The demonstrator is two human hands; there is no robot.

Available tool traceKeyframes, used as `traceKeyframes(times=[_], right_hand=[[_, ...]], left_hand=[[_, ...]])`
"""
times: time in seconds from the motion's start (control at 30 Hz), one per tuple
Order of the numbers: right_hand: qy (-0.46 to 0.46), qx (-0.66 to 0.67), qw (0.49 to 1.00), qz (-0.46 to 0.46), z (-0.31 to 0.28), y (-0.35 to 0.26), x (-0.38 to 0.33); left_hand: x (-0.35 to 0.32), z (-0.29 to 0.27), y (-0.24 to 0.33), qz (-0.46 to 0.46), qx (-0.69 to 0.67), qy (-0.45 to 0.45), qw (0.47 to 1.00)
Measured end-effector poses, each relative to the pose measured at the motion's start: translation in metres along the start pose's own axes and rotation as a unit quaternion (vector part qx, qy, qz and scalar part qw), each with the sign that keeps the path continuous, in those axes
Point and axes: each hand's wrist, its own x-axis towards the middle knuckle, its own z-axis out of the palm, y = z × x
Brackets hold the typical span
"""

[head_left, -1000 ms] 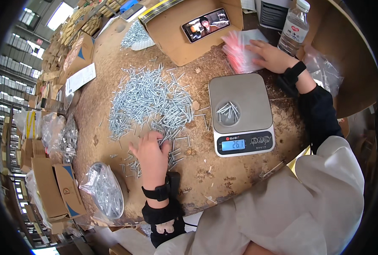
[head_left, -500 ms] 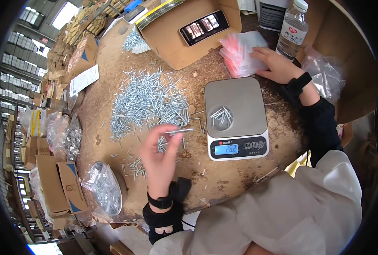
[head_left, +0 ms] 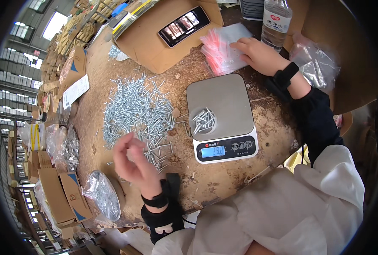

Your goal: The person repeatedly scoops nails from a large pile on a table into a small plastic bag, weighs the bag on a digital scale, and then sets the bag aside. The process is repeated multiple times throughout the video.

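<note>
My left hand (head_left: pixel 133 163) is over the near edge of a loose pile of silvery screws (head_left: pixel 138 108). Its fingers are loosely curled and slightly blurred, with a gap by the thumb, and nothing shows between them. A small clear cup (head_left: pixel 214 127) holding several screws (head_left: pixel 205 119) stands on the left part of the scale's grey plate (head_left: pixel 225 95). Behind the scale, my right hand (head_left: pixel 263 57) rests its outstretched fingers on a stack of clear zip bags (head_left: pixel 225 46) with pink-red edges.
A phone (head_left: pixel 184 26) lies in an open cardboard box (head_left: pixel 155 55) at the back. A water bottle (head_left: pixel 276 25) and a crumpled plastic bag (head_left: pixel 314 63) are at the right. Near left stands a bowl (head_left: pixel 119 199) with bagged parts; cardboard boxes (head_left: pixel 55 195) are beyond it.
The screws my left hand pinched are gone from its fingers, and the cup holds more screws. That hand has moved left and loosened. My right hand stays at the bags; the whole view has shifted slightly.
</note>
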Motion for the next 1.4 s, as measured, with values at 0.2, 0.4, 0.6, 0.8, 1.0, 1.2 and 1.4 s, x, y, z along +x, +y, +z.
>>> traceKeyframes(times=[0.2, 0.4, 0.6, 0.8, 1.0, 1.2, 1.4], right_hand=[[0.008, 0.009, 0.999, 0.036, -0.009, -0.007, -0.001], [0.037, 0.02, 0.996, 0.078, -0.02, -0.016, 0.005], [0.211, 0.029, 0.966, -0.149, -0.044, -0.073, 0.004], [0.21, 0.029, 0.955, -0.205, -0.051, -0.098, -0.003], [0.2, 0.037, 0.957, -0.207, -0.052, -0.097, -0.004], [0.207, 0.047, 0.951, -0.223, -0.041, -0.1, -0.003], [0.2, 0.05, 0.95, -0.235, -0.043, -0.103, -0.005]], left_hand=[[0.008, -0.017, -0.024, -0.045, 0.096, 0.006, 0.994], [0.007, -0.015, -0.027, -0.072, 0.103, -0.083, 0.989], [-0.001, -0.003, 0.0, -0.074, 0.068, -0.14, 0.985], [0.0, 0.016, 0.017, 0.025, 0.065, -0.251, 0.965], [-0.009, 0.039, 0.027, 0.056, 0.131, -0.329, 0.934], [-0.013, 0.037, 0.02, 0.046, 0.056, -0.289, 0.955], [-0.013, 0.038, 0.024, -0.036, 0.008, -0.277, 0.96]])
